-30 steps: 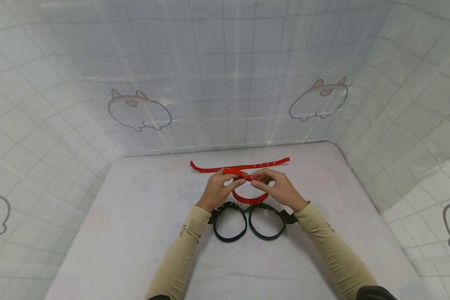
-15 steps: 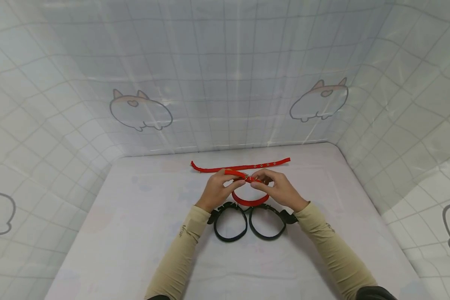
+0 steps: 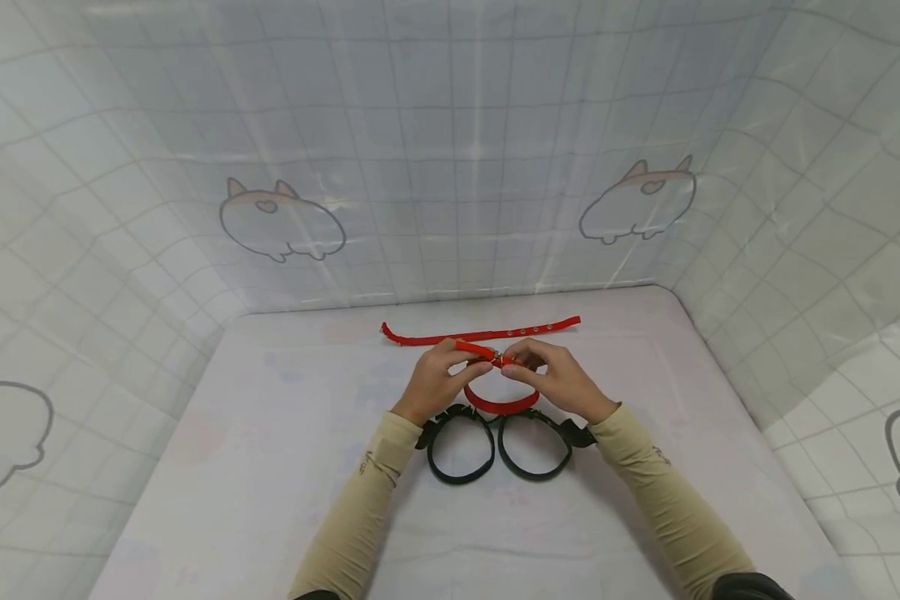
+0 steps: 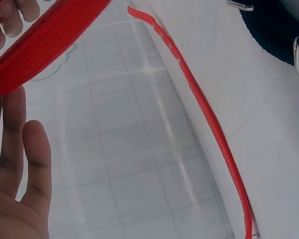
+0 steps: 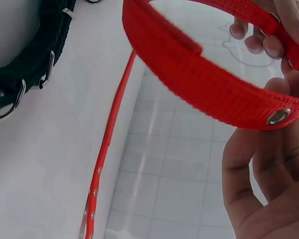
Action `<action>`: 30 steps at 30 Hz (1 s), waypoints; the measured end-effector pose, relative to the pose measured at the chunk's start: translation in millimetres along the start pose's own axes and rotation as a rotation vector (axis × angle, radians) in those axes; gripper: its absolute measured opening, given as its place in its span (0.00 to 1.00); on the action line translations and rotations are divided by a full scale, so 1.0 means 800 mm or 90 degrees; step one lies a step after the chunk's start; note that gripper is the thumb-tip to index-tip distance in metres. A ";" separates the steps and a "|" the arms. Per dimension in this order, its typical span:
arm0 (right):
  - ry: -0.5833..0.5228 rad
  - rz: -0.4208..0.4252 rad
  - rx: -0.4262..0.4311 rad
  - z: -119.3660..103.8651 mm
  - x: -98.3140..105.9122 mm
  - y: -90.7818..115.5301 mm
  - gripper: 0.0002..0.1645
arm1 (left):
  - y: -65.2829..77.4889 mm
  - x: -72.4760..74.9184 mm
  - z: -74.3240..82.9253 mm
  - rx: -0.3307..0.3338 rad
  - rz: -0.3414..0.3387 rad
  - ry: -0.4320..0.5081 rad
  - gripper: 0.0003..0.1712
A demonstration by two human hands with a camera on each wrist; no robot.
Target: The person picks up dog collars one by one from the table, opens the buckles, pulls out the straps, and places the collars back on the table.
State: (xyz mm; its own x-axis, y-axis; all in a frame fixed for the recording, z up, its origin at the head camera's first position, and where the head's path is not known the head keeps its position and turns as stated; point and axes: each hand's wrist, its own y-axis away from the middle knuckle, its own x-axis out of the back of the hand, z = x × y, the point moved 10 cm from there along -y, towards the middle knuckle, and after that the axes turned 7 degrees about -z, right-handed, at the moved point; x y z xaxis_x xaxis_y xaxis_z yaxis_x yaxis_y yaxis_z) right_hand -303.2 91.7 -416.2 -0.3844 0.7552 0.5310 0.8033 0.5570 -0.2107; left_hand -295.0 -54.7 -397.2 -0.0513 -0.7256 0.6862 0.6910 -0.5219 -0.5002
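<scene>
Red collar (image 3: 501, 408) under inspection: bent into a loop and held up between both hands over the middle of the table (image 3: 270, 467). Its buckle (image 3: 497, 358) sits at the loop's 12 o'clock. Left hand (image 3: 431, 383), at 9 o'clock of the buckle, has thumb and fingers closed on the strap; right hand (image 3: 562, 383), at 3 o'clock, pinches the other side. A metal eyelet (image 5: 279, 117) shows beside the right fingers. Whether the prong is seated cannot be told; fastening is judged in progress.

Beyond, at 12 o'clock, a second red strap (image 4: 215, 127) lies nearly straight, unlooped, its eyelet end towards 2 o'clock; judged outstanding. Towards the person, a black collar (image 3: 459, 480) lies at 7 o'clock and another black collar (image 3: 536, 477) at 5 o'clock, both formed into loops; judged complete, though their closures are not clearly visible.
</scene>
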 end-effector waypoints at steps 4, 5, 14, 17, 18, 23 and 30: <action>0.001 -0.005 -0.002 0.001 -0.001 0.000 0.13 | 0.001 0.001 0.001 0.001 0.003 0.003 0.18; 0.001 -0.003 -0.001 0.001 -0.001 0.000 0.14 | 0.001 0.001 0.001 0.000 0.004 0.002 0.17; 0.002 0.004 0.007 -0.001 0.000 0.001 0.14 | 0.001 0.003 0.005 -0.025 0.016 0.007 0.13; -0.003 -0.010 0.007 -0.001 -0.001 0.001 0.14 | 0.001 0.006 0.003 -0.023 0.021 0.006 0.11; -0.002 -0.013 0.007 -0.001 -0.002 0.000 0.14 | 0.001 0.008 0.002 -0.021 0.024 0.008 0.11; 0.016 0.006 0.006 -0.002 0.002 -0.001 0.15 | 0.000 0.013 0.000 -0.018 0.038 0.016 0.09; 0.018 0.022 0.004 -0.005 0.002 -0.001 0.14 | 0.001 0.004 0.000 -0.020 0.022 0.014 0.08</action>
State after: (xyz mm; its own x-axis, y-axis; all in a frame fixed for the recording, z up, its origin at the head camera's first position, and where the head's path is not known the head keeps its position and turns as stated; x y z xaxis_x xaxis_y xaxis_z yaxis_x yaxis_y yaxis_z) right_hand -302.9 90.8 -412.3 -0.3429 0.7646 0.5458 0.8135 0.5322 -0.2345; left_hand -294.5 -57.2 -395.6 -0.0443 -0.7533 0.6562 0.6698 -0.5098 -0.5399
